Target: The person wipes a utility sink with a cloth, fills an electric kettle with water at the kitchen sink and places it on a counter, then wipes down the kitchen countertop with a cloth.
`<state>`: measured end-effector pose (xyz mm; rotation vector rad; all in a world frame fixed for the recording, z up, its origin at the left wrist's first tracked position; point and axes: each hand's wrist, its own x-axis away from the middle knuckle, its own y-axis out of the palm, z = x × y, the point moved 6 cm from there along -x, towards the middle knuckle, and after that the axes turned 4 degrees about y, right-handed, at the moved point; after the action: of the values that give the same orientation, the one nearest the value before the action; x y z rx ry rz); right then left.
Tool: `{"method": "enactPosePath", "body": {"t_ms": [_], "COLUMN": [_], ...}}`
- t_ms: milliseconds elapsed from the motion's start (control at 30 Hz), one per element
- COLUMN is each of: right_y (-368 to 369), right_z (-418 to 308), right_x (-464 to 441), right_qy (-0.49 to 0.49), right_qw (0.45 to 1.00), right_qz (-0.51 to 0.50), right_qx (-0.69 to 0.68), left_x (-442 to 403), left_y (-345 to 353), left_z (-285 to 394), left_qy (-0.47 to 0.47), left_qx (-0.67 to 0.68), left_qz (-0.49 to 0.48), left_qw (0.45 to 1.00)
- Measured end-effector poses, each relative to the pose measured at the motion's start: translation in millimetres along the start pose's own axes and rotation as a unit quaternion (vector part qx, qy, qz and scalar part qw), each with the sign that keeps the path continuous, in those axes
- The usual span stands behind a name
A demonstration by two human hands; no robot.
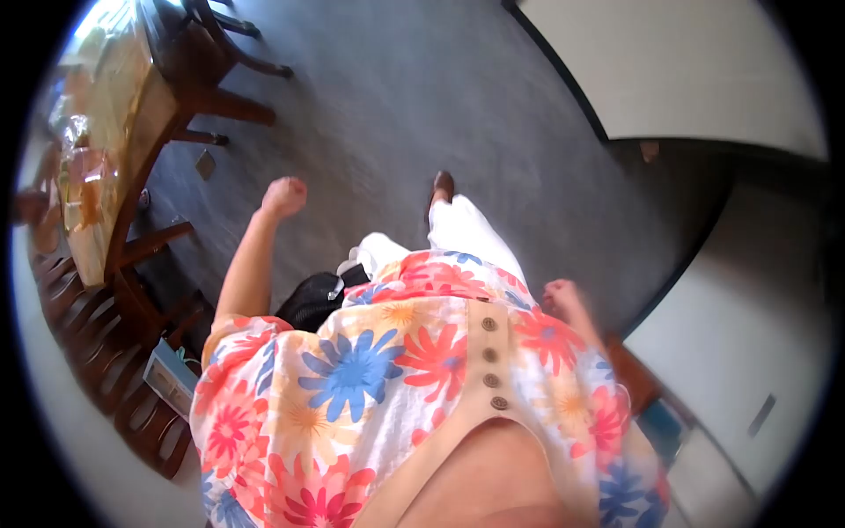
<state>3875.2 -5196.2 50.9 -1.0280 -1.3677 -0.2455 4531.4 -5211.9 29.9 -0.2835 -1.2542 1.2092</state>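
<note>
My left hand [286, 197] is held out over the grey floor with its fingers curled into a loose fist, and nothing shows in it. Nearer my waist, my right hand [559, 297] is also curled closed beside the flowered shirt [356, 374], again with nothing visible in it. Neither hand touches any furniture. A black mesh bag [312, 299] hangs at my left hip, between my left arm and the white trousers [471, 233]. One brown shoe [443, 185] is stretched forward on the floor.
On the left, a wooden table [158, 114] has a shiny clear cover and things on it. Wooden chairs [97, 339] stand around it, one with a light-blue box [172, 377]. Pale, dark-edged furniture [678, 70] and a white cabinet [748, 326] line the right side. Grey floor [387, 88] stretches ahead.
</note>
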Motion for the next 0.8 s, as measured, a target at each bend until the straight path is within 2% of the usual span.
{"method": "enactPosePath", "body": {"t_ms": [33, 133, 167, 267, 333, 400, 433, 467, 533, 567, 667, 700, 733, 800], "right_y": [-28.2, -103.0, -119.9, -143.6, -137.3, -120.9, -112.6, -100.7, -89.7, -84.2, -90.6, -96.5, -100.4, -127.4], "right_z": [-50.9, -204.4, -258.2, -392.6, -466.6, -540.3, -558.8, -560.8, -555.7, -575.7, -572.7, -583.7, -615.9, -629.9], "right_x": [-14.6, -50.6, -53.7, -75.5, -81.1, -88.4, -93.0, -84.6, -104.3, -92.2, -132.4, -119.4, -103.0, -160.5], "right_qy": [0.000, -0.076, -0.090, -0.149, -0.195, -0.225, -0.227, -0.200, -0.158, -0.132, -0.115, -0.096, -0.128, -0.134], "right_qw": [1.000, 0.996, 0.995, 0.988, 0.980, 0.974, 0.974, 0.979, 0.981, 0.980, 0.987, 0.988, 0.973, 0.968], "right_qz": [0.012, 0.040, 0.052, 0.044, 0.023, -0.003, -0.021, -0.017, -0.074, -0.061, -0.080, -0.075, -0.054, -0.053], "right_qx": [0.001, -0.012, -0.010, 0.024, 0.017, 0.013, 0.013, 0.041, 0.088, 0.135, 0.073, 0.097, 0.184, 0.208], "left_x": [-11.4, -24.1, -28.8, -47.6, -66.0, -109.5, -134.6, -154.1, -202.8, -234.3, -309.2, -335.2, -359.9, -409.6], "left_y": [-6.2, -39.0, -47.6, -66.2, -85.7, -116.0, -129.3, -146.7, -195.2, -220.3, -292.3, -314.5, -340.4, -383.2], "left_z": [-10.1, -27.2, -33.3, -55.4, -67.1, -84.5, -90.8, -95.1, -73.8, -78.8, -73.2, -67.4, -64.1, -55.9], "left_qy": [-0.032, -0.138, -0.141, -0.163, -0.198, -0.211, -0.218, -0.184, -0.134, -0.115, -0.100, -0.095, -0.098, -0.111], "left_qx": [0.021, 0.108, 0.116, 0.133, 0.143, 0.159, 0.168, 0.160, 0.111, 0.081, 0.099, 0.116, 0.134, 0.157], "left_qz": [-0.031, 0.025, 0.036, 0.034, -0.012, -0.005, -0.006, 0.014, 0.027, 0.049, 0.091, 0.095, 0.106, 0.114], "left_qw": [0.999, 0.984, 0.982, 0.977, 0.970, 0.964, 0.961, 0.970, 0.984, 0.989, 0.986, 0.984, 0.980, 0.975]}}
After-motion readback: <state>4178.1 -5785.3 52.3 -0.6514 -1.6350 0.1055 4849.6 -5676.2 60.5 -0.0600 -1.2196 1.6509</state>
